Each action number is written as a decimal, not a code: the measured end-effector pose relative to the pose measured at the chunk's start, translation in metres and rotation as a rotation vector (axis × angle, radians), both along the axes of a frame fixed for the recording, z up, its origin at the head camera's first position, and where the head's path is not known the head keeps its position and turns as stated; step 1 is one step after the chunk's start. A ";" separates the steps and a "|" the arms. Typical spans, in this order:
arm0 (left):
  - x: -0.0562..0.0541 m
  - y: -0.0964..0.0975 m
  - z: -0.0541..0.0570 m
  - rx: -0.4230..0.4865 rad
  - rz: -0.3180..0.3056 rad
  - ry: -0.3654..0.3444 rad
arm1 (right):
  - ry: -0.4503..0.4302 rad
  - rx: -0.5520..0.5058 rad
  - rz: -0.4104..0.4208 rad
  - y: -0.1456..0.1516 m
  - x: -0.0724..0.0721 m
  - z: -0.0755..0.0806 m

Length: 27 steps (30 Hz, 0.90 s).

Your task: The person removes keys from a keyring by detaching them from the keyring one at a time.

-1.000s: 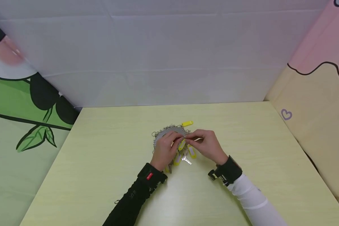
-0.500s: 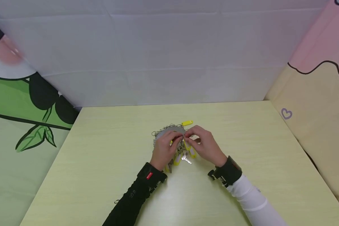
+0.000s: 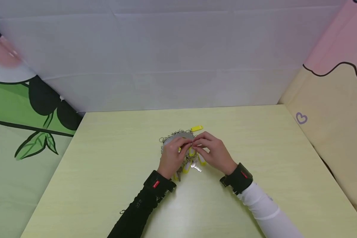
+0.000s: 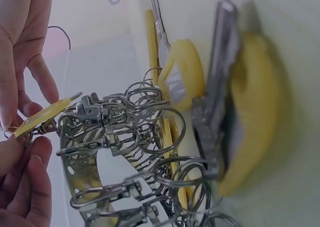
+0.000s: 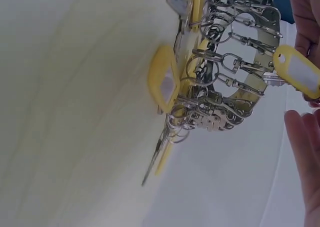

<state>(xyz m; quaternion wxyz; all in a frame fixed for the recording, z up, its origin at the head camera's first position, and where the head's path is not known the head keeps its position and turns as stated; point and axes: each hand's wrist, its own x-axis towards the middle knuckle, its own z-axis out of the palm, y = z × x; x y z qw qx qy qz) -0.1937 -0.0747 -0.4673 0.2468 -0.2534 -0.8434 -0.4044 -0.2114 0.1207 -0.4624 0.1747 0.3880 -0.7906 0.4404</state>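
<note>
A round metal band (image 5: pixel 257 82) stands on the table, hung with several snap clasps and split rings (image 4: pixel 160 132). Yellow key tags (image 4: pixel 182 79) and silver keys (image 3: pixel 196 167) hang from it on the near side. Just above the band, my left hand (image 3: pixel 173 157) and right hand (image 3: pixel 216 153) meet fingertip to fingertip. Between them the left pinches a small key ring (image 4: pixel 9 132) carrying a yellow tag (image 5: pixel 298 71) with a whitish label and a key (image 5: pixel 273 79). Right thumb and fingertips pinch at the same ring, partly hidden by the left hand.
Behind the band, one more yellow tag (image 3: pixel 197 128) lies at its far side. The pale wooden table (image 3: pixel 113 148) ends at a grey-white cloth backdrop (image 3: pixel 178 66). A printed panel (image 3: pixel 330 132) flanks the right side, another with cherries (image 3: pixel 47 96) the left.
The right hand has turned slightly at the wrist and its fingers have closed in to the left fingertips. The held tag has shifted between them. The left hand has hardly moved.
</note>
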 end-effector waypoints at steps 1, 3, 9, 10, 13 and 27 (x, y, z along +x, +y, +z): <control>0.000 0.000 0.000 -0.003 0.004 -0.002 | 0.022 0.013 -0.009 -0.001 0.001 0.001; 0.001 0.000 0.001 -0.006 0.008 -0.006 | 0.050 0.028 -0.023 -0.002 0.002 0.002; 0.000 0.000 0.001 0.006 0.008 -0.017 | 0.010 0.013 -0.005 -0.001 0.003 0.005; 0.000 0.000 0.001 0.008 0.007 -0.020 | 0.001 0.011 0.002 -0.001 0.003 0.005; -0.001 0.000 0.001 0.012 0.007 -0.026 | -0.019 0.014 0.016 0.000 0.002 0.006; 0.002 0.001 0.003 0.009 0.020 -0.040 | 0.086 0.043 -0.047 -0.001 0.001 0.004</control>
